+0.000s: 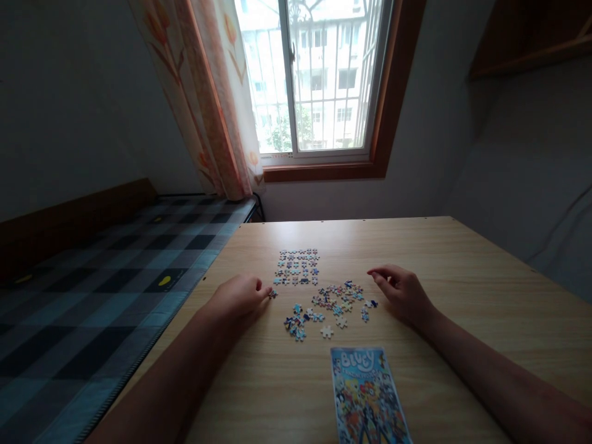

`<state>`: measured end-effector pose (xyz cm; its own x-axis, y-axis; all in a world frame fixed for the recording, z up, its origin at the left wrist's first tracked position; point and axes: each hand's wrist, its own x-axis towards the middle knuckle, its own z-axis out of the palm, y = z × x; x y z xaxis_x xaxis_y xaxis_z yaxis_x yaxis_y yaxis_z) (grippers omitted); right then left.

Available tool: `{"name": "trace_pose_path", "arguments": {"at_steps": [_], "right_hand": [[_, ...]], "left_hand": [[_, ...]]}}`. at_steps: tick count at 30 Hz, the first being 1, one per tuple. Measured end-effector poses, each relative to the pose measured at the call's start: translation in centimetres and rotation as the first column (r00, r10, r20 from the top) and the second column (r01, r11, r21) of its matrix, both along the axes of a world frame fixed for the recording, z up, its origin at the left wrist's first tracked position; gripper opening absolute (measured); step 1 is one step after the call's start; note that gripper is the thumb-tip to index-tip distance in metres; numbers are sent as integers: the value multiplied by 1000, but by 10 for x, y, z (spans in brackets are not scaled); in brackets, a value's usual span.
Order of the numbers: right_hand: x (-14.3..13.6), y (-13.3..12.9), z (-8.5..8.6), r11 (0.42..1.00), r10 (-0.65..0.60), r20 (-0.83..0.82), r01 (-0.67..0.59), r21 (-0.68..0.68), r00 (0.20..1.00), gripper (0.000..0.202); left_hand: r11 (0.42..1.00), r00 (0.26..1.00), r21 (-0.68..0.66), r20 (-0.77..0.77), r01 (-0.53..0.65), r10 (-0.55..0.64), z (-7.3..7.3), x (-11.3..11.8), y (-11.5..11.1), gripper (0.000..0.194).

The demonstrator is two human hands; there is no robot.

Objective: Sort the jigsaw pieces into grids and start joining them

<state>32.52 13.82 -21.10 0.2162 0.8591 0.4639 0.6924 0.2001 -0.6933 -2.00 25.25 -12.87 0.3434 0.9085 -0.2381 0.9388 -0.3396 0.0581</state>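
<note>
My left hand [243,293] is closed at the left of the table, its thumb and forefinger on a small jigsaw puzzle piece [273,294]. That piece lies just below the left end of several rows of puzzle pieces [296,272], set out with gaps between them. To the right, my right hand [398,287] has its fingers curled and its fingertips pinched together, with nothing visible in them. Beside it spreads a pile of loose pieces [342,299]. A second loose cluster [296,324] is nearer to me, and a pale piece [327,332] shows its back.
A colourful picture sheet [370,394] marked "BLUEY" lies at the near side of the wooden table [462,271]. On the left is a bed with a checked cover [152,296]. A curtain [203,98] and a barred window [328,80] are beyond the table.
</note>
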Motion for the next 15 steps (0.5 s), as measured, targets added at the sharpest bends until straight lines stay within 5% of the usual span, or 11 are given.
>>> {"name": "trace_pose_path", "arguments": {"at_steps": [15], "right_hand": [[-2, 0, 3, 1000, 22, 52, -22, 4, 998, 30]], "left_hand": [[998, 999, 49, 23, 25, -26, -10, 3, 2, 49]]}}
